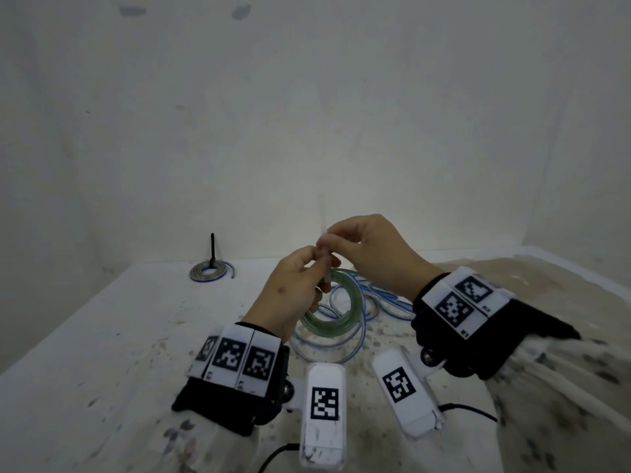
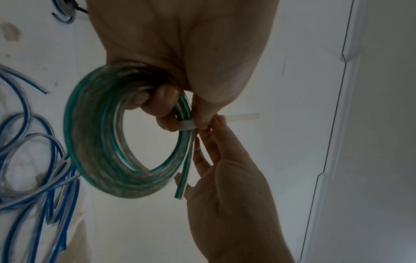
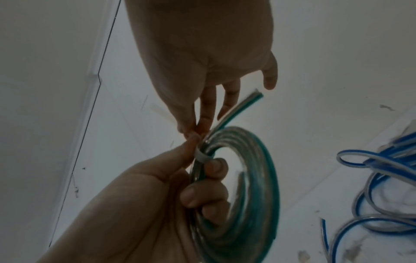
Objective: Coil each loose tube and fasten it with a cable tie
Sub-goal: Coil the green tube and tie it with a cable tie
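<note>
A coil of clear tube with a green stripe point(image 1: 336, 314) point(image 2: 99, 142) point(image 3: 245, 195) hangs above the table. My left hand point(image 1: 290, 295) point(image 2: 166, 105) point(image 3: 202, 192) grips one side of it, fingers curled through the ring. A white cable tie point(image 2: 187, 125) point(image 3: 202, 156) is wrapped round the coil at that spot. Its tail point(image 1: 322, 216) point(image 2: 242, 117) sticks out past the fingers. My right hand point(image 1: 362, 244) point(image 2: 209, 128) point(image 3: 193, 128) pinches the tie beside the coil. The tube's cut end point(image 2: 181, 188) point(image 3: 252, 99) pokes free.
Loose blue-striped tubes point(image 1: 382, 298) point(image 2: 33, 169) point(image 3: 382, 178) lie tangled on the stained white table point(image 1: 136, 336) under the hands. A tied coil point(image 1: 211, 272) with an upright black tie tail sits at the back left. Walls close in behind and to the right.
</note>
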